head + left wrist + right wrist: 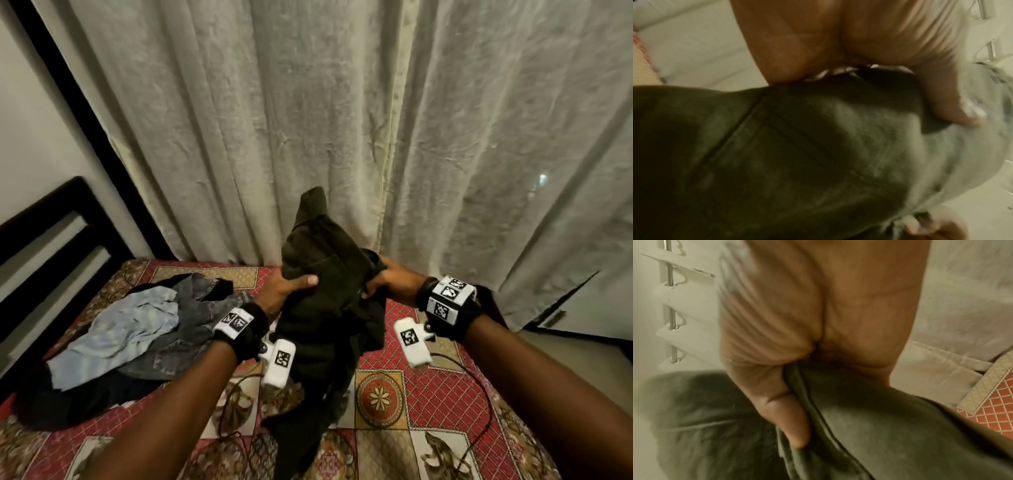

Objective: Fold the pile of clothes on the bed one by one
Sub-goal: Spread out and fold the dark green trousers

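Observation:
A dark olive garment (325, 308) hangs bunched in the air above the bed, held by both hands. My left hand (289, 286) grips its left side, thumb laid across the front. My right hand (387, 279) grips its right edge. In the left wrist view the dark cloth (777, 154) fills the frame under my thumb (953, 105). In the right wrist view my thumb (789, 418) pinches a seamed edge of the garment (869, 426). A pile of clothes (144, 329) lies on the bed to the left: pale blue cloth, grey denim and black cloth.
The bed has a red patterned cover (428, 394). A black cable (479, 394) runs across it on the right. A pale curtain (342, 120) hangs close behind the bed. A black headboard (51, 233) stands at the left.

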